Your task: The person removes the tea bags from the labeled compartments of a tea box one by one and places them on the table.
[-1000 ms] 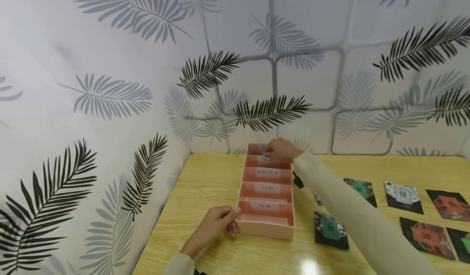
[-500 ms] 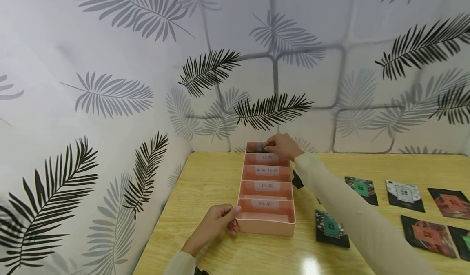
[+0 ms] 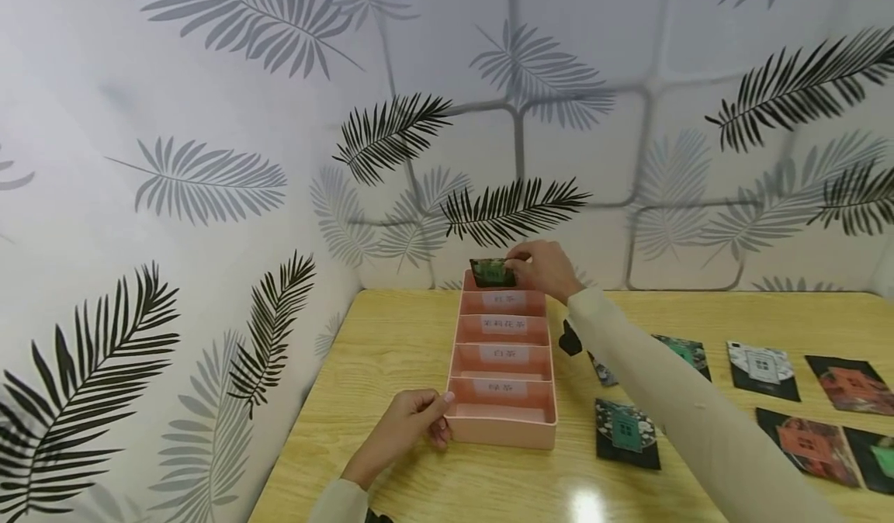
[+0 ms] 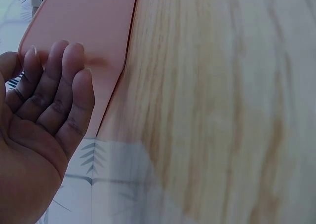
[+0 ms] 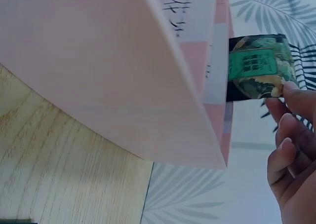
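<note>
A long pink box [image 3: 501, 434] with several labelled compartments stands on the table. At its far end my right hand [image 3: 548, 268] pinches a corner of a black packet with a green label [image 3: 493, 273]. The packet stands upright, rising above the rearmost compartment. In the right wrist view the thumb and a finger hold the packet [image 5: 254, 66] by its edge, and its lower part is hidden by the box wall [image 5: 123, 86]. My left hand [image 3: 412, 426] grips the near left corner of the box, thumb at the rim. In the left wrist view its fingers [image 4: 74, 105] lie along the outer wall.
Several flat packets lie on the table right of the box, among them a dark one with a green label [image 3: 627, 434], a white-labelled one [image 3: 763, 369] and a red-labelled one [image 3: 852, 383]. A leaf-patterned wall [image 3: 594, 158] rises behind the table [image 3: 391, 337].
My right hand has risen a little at the far compartment. The green-labelled packet, mostly hidden before, now shows upright above the box's far end. The left hand keeps its grip.
</note>
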The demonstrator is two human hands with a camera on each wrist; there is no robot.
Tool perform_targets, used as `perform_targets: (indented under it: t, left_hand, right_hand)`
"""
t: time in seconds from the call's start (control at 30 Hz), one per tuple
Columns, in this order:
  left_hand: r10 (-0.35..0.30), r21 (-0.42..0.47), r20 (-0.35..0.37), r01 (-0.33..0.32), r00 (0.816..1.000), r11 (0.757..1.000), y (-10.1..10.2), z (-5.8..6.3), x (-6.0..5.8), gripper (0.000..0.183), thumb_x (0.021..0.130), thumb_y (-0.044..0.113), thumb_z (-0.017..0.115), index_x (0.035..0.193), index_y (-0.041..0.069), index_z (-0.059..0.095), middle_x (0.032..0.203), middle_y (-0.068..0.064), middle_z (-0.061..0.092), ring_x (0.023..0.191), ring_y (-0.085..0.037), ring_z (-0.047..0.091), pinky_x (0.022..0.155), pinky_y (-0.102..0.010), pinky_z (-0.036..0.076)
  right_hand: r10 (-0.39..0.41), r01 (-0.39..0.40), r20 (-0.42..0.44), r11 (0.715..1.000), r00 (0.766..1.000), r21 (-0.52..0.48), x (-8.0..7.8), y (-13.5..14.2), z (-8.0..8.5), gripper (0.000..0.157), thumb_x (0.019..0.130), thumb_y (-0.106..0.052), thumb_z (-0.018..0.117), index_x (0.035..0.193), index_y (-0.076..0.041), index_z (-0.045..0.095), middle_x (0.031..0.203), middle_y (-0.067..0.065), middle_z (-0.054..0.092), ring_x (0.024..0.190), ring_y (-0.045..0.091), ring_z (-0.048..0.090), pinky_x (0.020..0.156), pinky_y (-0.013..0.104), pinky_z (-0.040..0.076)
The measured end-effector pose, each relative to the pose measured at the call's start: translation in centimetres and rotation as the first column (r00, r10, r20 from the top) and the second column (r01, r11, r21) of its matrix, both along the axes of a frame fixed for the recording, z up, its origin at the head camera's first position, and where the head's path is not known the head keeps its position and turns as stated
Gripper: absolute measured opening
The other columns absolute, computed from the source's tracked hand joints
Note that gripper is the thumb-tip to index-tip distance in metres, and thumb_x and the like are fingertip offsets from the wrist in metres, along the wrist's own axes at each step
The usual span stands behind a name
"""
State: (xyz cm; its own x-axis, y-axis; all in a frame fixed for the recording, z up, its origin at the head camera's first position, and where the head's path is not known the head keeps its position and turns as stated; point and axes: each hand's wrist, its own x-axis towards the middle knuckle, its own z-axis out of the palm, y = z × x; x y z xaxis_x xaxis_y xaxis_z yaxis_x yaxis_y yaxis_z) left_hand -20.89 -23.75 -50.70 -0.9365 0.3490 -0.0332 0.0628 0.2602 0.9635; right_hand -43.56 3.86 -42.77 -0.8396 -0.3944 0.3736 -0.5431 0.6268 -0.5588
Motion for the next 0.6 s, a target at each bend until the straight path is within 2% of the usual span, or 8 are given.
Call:
perform_targets:
  t: [0.13, 0.3, 0.6]
  left_hand:
    - [-0.002, -0.001, -0.003, 0.002, 1.0, 1.0, 0.1, 0.0, 0.0, 0.049, 0.108, 0.041, 0.055, 0.089, -0.002, 0.068, 0.081, -0.016, 0.072, 0.065, -0.026, 0.07, 0.066, -0.048, 0.063]
    - [-0.01, 0.002, -0.008, 0.01, 1.0, 1.0, 0.3, 0.1, 0.1, 0.047, 0.108, 0.039, 0.054, 0.09, -0.002, 0.068, 0.08, -0.016, 0.072, 0.065, -0.023, 0.07, 0.066, -0.048, 0.063]
    - [-0.002, 0.021, 0.001, 0.002, 1.0, 1.0, 0.3, 0.3, 0.2, 0.049, 0.108, 0.039, 0.054, 0.091, -0.005, 0.068, 0.082, -0.02, 0.072, 0.066, -0.022, 0.071, 0.066, -0.048, 0.063]
  right_hand:
    - [-0.026, 0.026, -0.012, 0.999, 1.0, -0.031, 0.0, 0.8, 0.3, 0.02, 0.103, -0.025, 0.067, 0.108, -0.01, 0.079, 0.106, 0.01, 0.076, 0.082, 0.026, 0.069, 0.073, 0.044, 0.055]
    - [-0.037, 0.035, -0.019, 0.996, 0.999, -0.078, 0.3, 1.9, 0.9, 0.02, 0.103, -0.024, 0.067, 0.108, -0.009, 0.079, 0.103, 0.009, 0.076, 0.078, 0.027, 0.066, 0.067, 0.041, 0.049]
    - [-0.03, 0.029, -0.016, 0.996, 0.999, -0.087, 1.1, 4.2, 1.8, 0.023, 0.104, -0.027, 0.065, 0.112, -0.011, 0.078, 0.108, 0.008, 0.075, 0.086, 0.022, 0.065, 0.072, 0.042, 0.051]
